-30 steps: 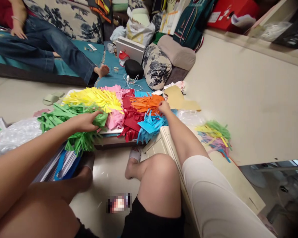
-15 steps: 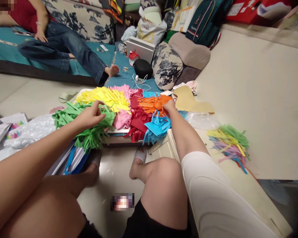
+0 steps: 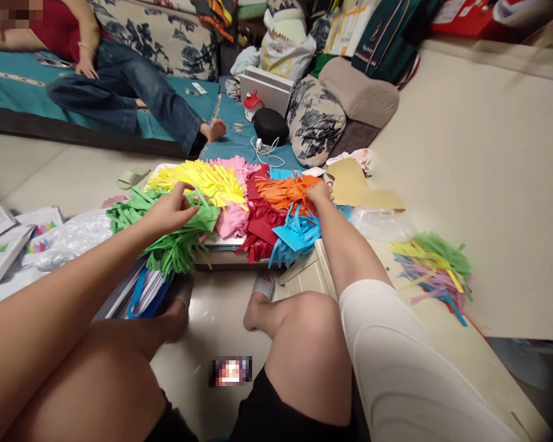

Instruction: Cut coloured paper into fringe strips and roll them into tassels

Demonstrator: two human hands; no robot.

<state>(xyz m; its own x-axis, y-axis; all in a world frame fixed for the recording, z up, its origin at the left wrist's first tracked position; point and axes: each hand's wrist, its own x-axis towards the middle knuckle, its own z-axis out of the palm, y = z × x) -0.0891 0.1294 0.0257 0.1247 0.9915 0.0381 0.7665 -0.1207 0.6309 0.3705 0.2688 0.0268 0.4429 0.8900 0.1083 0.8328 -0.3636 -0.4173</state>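
Note:
My right hand (image 3: 320, 191) is closed on the right end of an orange fringed strip bundle (image 3: 281, 190), which lies across the pile. My left hand (image 3: 171, 210) hovers over or rests on the green fringed bundle (image 3: 175, 248); its thumb and forefinger are apart with nothing between them. Whether its lower fingers touch the green strips I cannot tell. Between the hands lie a yellow fringed bundle (image 3: 203, 183), a pink one (image 3: 233, 220), a dark red one (image 3: 262, 230) and a blue one (image 3: 298, 233). They cover most of a low white-topped surface (image 3: 225, 242).
Loose coloured strips (image 3: 435, 267) lie on the cream surface at right, near clear plastic wrap (image 3: 380, 222) and tan paper (image 3: 357, 187). Bubble wrap (image 3: 85, 236) and printed packets (image 3: 4, 252) are at left. A person (image 3: 133, 80) sits on the teal sofa (image 3: 18, 104).
The whole view has shifted slightly, so things appear a little further right. Both hands keep nearly the same pose, the right one still on the orange bundle.

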